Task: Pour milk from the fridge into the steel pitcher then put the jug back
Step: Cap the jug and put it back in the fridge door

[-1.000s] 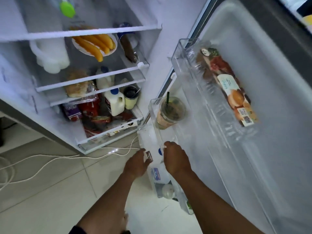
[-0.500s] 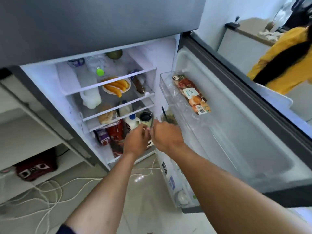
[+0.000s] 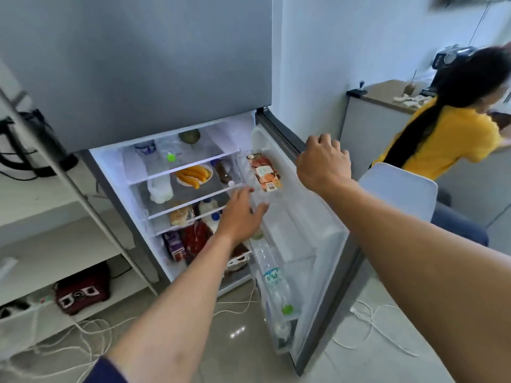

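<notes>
Fridge centre frame: left hand [image 3: 240, 214] open, empty, nearing milk jugs [image 3: 208, 208]; right hand [image 3: 323, 161] curled on door [image 3: 309, 222] edge; crowded shelf, neighbours may topple

Milk jug [image 3: 214, 218] half behind left hand [image 3: 240, 214]

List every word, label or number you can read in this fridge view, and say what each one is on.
"Plus": on the label of the clear water bottle lying in the lower door bin, printed upside down from this view.
Snack packet in the upper door bin: printed label and code patch, too blurred to read.
Purple carton on the bottom shelf: lettering too small to read.
Milk jugs: labels unreadable.
</notes>
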{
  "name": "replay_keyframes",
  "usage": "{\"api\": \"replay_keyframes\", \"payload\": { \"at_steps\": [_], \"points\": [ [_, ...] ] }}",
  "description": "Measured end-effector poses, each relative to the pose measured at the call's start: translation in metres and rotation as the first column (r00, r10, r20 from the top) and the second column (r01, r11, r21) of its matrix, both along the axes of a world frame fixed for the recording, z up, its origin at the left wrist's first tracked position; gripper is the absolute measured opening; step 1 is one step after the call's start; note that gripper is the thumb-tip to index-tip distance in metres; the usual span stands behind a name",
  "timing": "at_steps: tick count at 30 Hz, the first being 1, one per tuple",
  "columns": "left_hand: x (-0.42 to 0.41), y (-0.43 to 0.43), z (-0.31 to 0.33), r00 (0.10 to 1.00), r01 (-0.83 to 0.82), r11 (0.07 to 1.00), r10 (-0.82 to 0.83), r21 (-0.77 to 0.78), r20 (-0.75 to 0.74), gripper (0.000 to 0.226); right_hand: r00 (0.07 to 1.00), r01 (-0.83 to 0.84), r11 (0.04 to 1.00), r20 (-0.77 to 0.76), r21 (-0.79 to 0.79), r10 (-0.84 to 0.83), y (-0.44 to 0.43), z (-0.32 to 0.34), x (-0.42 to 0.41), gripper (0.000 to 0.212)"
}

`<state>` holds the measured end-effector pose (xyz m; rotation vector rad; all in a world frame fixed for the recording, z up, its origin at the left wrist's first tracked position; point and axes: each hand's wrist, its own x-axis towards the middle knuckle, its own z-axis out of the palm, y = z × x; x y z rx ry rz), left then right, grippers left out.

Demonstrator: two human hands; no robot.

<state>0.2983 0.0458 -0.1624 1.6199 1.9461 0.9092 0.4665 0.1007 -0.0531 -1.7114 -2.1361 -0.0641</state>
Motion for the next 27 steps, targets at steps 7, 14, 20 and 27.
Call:
{"api": "replay_keyframes", "payload": {
  "at_steps": [7, 14, 20, 27],
  "points": [
    [0.067, -0.034, -0.025, 1.000, 0.022, 0.951, -0.026, -0.307, -0.009, 0.079, 0.980, -0.084, 0.957, -0.199, -0.279, 0.028, -0.022, -0.009, 0.038, 0.027],
    [0.014, -0.044, -0.029, 0.998, 0.049, 0.961, -0.040, -0.274, 0.041, 0.079, 0.967, -0.194, 0.957, -0.208, -0.215, 0.149, -0.045, -0.005, 0.037, 0.035],
    [-0.027, -0.060, -0.011, 0.981, -0.078, 0.964, 0.028, -0.255, -0.194, 0.058, 0.932, -0.356, 0.924, -0.123, -0.143, 0.340, -0.056, -0.006, 0.018, 0.030],
    [-0.097, -0.075, 0.010, 0.832, -0.204, 0.968, 0.091, -0.149, -0.548, 0.044, 0.767, -0.641, 0.762, -0.062, -0.091, 0.638, -0.050, -0.021, -0.020, 0.049]
  ]
}}
